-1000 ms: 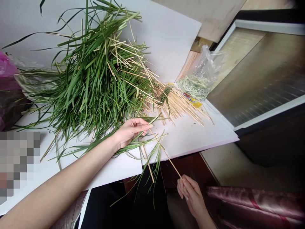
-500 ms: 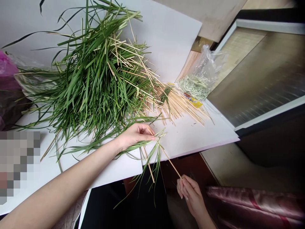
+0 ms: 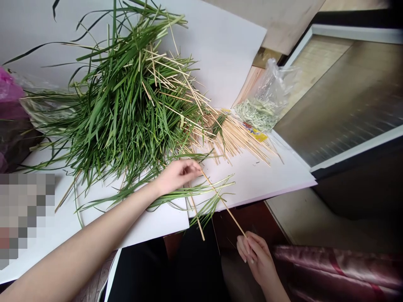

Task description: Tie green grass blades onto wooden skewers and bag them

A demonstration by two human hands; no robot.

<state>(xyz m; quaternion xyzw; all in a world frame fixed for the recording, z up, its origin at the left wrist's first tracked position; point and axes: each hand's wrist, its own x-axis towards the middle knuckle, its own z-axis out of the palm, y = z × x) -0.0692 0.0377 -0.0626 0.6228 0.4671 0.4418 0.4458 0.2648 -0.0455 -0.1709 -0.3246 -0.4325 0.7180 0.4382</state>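
Left hand [image 3: 178, 175] reaching in from the lower left over the white board [image 3: 252, 176], fingers curled loosely above loose grass blades [image 3: 201, 191], fingertips tucked behind the knuckles (whether anything pinched there, impossible to tell). Right hand [image 3: 255, 258] low past the board's edge, fingertips pinching the end of a thin wooden skewer [image 3: 224, 204], far tip just beside the left fingers. Blades lying flatter across the board than a moment earlier, fewer drooping over the edge; big grass heap [image 3: 126, 113] and skewer pile [image 3: 234, 140] unmoved.
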